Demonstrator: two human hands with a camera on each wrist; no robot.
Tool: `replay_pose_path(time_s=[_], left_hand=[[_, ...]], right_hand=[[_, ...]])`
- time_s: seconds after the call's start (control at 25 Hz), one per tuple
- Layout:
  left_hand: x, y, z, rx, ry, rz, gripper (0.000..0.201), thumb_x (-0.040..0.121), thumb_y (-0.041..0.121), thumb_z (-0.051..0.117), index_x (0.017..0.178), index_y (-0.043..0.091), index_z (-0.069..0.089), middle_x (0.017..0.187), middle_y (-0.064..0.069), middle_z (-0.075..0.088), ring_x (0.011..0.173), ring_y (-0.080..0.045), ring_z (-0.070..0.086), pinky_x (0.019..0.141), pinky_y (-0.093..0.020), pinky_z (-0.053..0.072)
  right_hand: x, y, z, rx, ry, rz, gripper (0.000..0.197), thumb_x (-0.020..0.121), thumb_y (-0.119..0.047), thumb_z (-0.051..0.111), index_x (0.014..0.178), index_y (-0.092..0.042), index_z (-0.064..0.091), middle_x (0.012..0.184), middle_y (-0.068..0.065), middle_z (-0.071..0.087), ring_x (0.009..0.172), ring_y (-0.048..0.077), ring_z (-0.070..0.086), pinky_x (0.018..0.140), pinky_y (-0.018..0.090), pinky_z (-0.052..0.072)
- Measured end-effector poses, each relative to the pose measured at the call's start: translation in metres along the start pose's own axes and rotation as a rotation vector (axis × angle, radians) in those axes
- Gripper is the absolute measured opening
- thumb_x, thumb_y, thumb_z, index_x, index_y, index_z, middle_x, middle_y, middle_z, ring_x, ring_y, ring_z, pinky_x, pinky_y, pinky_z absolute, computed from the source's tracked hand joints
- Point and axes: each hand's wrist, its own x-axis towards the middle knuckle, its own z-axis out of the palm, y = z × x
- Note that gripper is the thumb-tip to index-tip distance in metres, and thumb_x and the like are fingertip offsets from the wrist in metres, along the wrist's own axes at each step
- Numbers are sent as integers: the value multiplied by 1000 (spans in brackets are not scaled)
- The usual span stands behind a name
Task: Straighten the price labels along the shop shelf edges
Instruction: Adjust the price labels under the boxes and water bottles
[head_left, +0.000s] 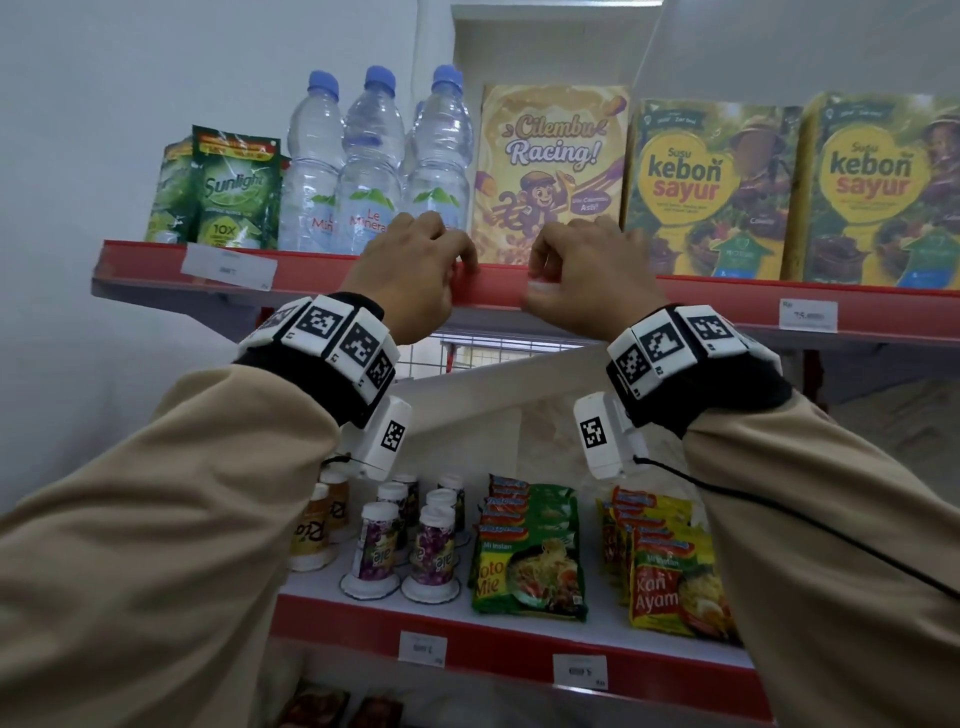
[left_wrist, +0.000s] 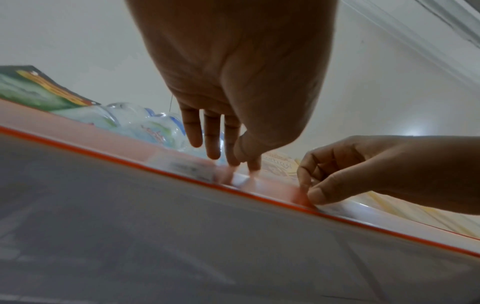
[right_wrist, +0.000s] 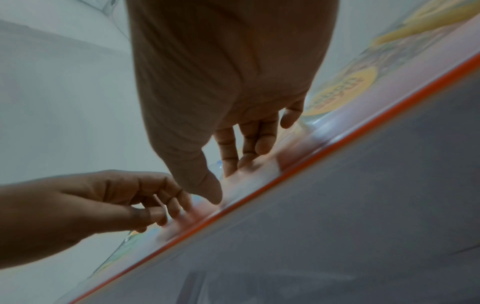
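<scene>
**Working the label strip on the top shelf edge**

Both hands are working on the red front edge of the top shelf (head_left: 498, 286), near its middle, below the water bottles (head_left: 374, 161) and the Cilembu Racing box (head_left: 550, 171). To do this well, the hands should be sliding the label level along the rail with light, even pressure from both ends, pressing it flat rather than tugging one corner.

The left hand (head_left: 415, 270) is hanging over the top lip with fingers curled down, its fingertips (left_wrist: 253, 164) touching the rail face beside a white price label (left_wrist: 192, 169). The right hand (head_left: 587, 275) is curled likewise, thumb (left_wrist: 320, 195) pressing the rail's lower edge; whether it is pinching a label or only the clear strip I cannot tell. Both wrists are raised and bent back.

Other labels are sitting toward the rail's left end (head_left: 228, 267), visibly tilted, and toward its right end (head_left: 808, 314).
</scene>
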Motion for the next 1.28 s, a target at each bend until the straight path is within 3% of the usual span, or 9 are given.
replay_pose_path(time_s=[0.16, 0.28, 0.44, 0.56, 0.72, 0.88, 0.96, 1.12, 1.28], left_hand=[[-4, -26, -11, -77, -62, 12, 33, 88, 7, 46, 117, 19, 58, 113, -9, 52, 109, -28, 43, 94, -42, 39], [-10, -53, -15, -22, -62, 31, 35, 86, 13, 54, 120, 20, 57, 116, -7, 50, 110, -27, 43, 96, -40, 38], [-22, -90, -14, -58, 26, 109, 38, 86, 25, 64, 123, 17, 62, 121, -6, 53, 114, -26, 44, 97, -39, 39], [-29, -106, -9, -119, 90, 129, 38, 85, 24, 68, 122, 15, 63, 117, -6, 56, 111, -25, 46, 93, -32, 38], [-27, -110, -7, -158, 86, 125, 38, 84, 25, 69, 120, 16, 59, 115, -6, 55, 110, -24, 45, 93, -33, 37], [-22, -106, -5, -147, 87, 119, 34, 83, 23, 70, 114, 16, 58, 114, -6, 52, 109, -24, 44, 94, -34, 35], [-22, -107, -5, -158, 98, 114, 32, 83, 21, 69, 113, 16, 58, 114, -6, 53, 109, -25, 44, 94, -34, 35], [-18, -109, -10, -136, 64, 138, 32, 82, 23, 69, 111, 16, 58, 113, -7, 54, 109, -25, 46, 92, -34, 36], [-16, -114, -11, -106, 65, 156, 34, 83, 31, 70, 110, 17, 57, 111, -5, 54, 108, -23, 47, 89, -32, 37]], right_hand=[[10, -31, 15, -23, -24, -28, 36, 72, -55, 63, 92, -29, 48, 107, 0, 53, 113, 25, 41, 94, 43, 28], [19, -54, 26, -26, -25, -42, 40, 74, -58, 62, 94, -26, 49, 110, 2, 53, 113, 27, 41, 95, 44, 29], [26, -76, 36, 1, -1, -19, 33, 74, -49, 63, 93, -24, 50, 102, 2, 53, 107, 27, 43, 96, 45, 32], [29, -89, 40, 27, -2, 7, 27, 71, -38, 64, 86, -22, 49, 96, 3, 52, 101, 27, 43, 93, 44, 38], [28, -100, 43, 49, 17, 62, 27, 68, -35, 66, 84, -18, 51, 91, 3, 50, 92, 26, 44, 87, 40, 40], [30, -111, 44, 104, 3, -40, 28, 72, -23, 67, 98, -15, 59, 96, 4, 56, 97, 26, 50, 84, 34, 42], [32, -121, 45, 102, 3, -79, 31, 75, -20, 65, 105, -13, 62, 101, 6, 61, 97, 25, 54, 87, 36, 45], [35, -130, 45, 64, 3, -58, 28, 76, -21, 66, 103, -12, 65, 100, 7, 64, 96, 25, 57, 88, 37, 47], [41, -140, 44, -43, -85, 15, 28, 78, -30, 65, 99, -12, 62, 101, 9, 53, 95, 25, 50, 85, 34, 44]])
